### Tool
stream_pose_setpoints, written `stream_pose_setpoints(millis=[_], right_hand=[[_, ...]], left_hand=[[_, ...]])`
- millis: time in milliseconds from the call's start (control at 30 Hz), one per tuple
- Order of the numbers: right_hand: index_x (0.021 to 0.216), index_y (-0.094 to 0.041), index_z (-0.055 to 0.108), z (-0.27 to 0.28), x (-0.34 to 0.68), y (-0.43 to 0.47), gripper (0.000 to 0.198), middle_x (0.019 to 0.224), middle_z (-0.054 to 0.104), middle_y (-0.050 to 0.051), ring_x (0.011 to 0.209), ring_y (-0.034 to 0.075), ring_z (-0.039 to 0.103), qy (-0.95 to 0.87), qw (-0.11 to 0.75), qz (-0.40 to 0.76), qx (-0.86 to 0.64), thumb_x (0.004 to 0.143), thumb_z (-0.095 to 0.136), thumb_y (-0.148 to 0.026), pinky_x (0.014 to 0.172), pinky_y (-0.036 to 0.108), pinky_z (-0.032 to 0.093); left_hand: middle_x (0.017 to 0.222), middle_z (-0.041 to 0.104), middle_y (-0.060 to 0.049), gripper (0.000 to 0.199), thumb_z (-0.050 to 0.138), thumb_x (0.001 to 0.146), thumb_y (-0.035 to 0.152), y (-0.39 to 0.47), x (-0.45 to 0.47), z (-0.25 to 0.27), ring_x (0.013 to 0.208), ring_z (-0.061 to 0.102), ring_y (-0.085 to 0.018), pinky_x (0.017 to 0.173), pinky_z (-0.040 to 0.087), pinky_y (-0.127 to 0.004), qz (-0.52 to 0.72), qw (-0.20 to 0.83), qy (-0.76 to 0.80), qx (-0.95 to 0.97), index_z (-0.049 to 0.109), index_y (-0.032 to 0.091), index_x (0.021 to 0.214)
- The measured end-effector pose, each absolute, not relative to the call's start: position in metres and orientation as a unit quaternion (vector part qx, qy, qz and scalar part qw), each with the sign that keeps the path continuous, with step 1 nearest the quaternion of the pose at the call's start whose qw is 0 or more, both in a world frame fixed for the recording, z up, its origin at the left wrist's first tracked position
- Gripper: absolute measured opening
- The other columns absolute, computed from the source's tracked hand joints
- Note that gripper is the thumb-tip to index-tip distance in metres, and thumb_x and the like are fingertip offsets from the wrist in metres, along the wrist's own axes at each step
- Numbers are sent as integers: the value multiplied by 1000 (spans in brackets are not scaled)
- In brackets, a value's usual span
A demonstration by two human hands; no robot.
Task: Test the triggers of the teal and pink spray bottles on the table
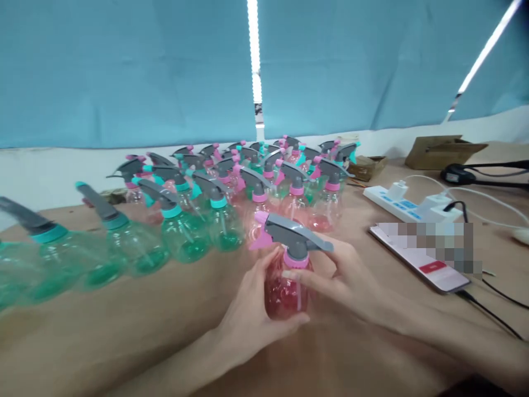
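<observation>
A pink spray bottle (285,295) with a grey and pink trigger head is between my two hands, upright, just above or on the table front. My left hand (256,306) wraps the bottle's body from the left, its thumb low across the front. My right hand (345,275) grips it near the pink collar from the right, thumb on the front; the other fingers are partly hidden behind the bottle. Close behind it stand more pink spray bottles (295,207). Green spray bottles (188,237) with turquoise collars form a row to the left.
Many more spray bottles crowd the back of the brown table (182,320). At right lie a phone (409,256) with a cable, a white power strip (390,203) with plugs, a black headset-like object (458,175) and cardboard boxes (440,151). A blue sheet (165,71) covers the wall.
</observation>
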State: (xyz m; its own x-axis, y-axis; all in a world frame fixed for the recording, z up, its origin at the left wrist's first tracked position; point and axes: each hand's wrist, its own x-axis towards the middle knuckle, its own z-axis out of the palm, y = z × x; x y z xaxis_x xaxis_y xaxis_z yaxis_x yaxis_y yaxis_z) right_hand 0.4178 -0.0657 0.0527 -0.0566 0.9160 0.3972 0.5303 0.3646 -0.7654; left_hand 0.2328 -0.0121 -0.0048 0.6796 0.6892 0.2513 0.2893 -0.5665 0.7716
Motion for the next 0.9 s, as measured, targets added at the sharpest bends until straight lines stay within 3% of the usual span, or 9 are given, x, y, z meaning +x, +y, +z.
stream_pose_setpoints(millis=[100,367,533,733,900], right_hand=[[96,-23,60,49,404,-53,24,97,66,1,95,19,61,-709,450,224,-495,78,70,-36,84,34,46],[99,-26,53,67,373,-26,31,87,60,-2,75,16,60,-702,438,371,-422,74,71,-32,63,29,50],[90,-25,56,72,355,-18,17,90,64,-1,86,18,64,-706,467,375,-378,77,66,-32,78,34,53],[82,-27,55,67,353,-15,9,77,57,-5,61,11,52,-713,482,330,-388,80,64,-28,53,25,41],[74,-25,48,62,358,-14,15,68,46,-5,58,10,44,-725,475,316,-387,86,57,-29,52,24,37]], left_hand=[[144,40,-12,83,76,71,31,-10,213,-6,131,40,-34,102,39,-56,276,371,315,829,28,26,139],[135,50,-11,85,78,70,42,0,185,-2,123,49,-37,97,43,-56,243,364,296,849,31,27,140],[133,52,-10,87,82,66,44,4,182,2,120,51,-35,98,43,-53,244,377,269,852,36,27,137],[131,55,-10,79,76,70,55,7,178,3,122,50,-34,99,41,-50,235,341,263,872,42,24,134],[139,48,-13,85,68,75,62,8,173,1,126,44,-36,102,36,-54,204,272,264,903,32,24,143]])
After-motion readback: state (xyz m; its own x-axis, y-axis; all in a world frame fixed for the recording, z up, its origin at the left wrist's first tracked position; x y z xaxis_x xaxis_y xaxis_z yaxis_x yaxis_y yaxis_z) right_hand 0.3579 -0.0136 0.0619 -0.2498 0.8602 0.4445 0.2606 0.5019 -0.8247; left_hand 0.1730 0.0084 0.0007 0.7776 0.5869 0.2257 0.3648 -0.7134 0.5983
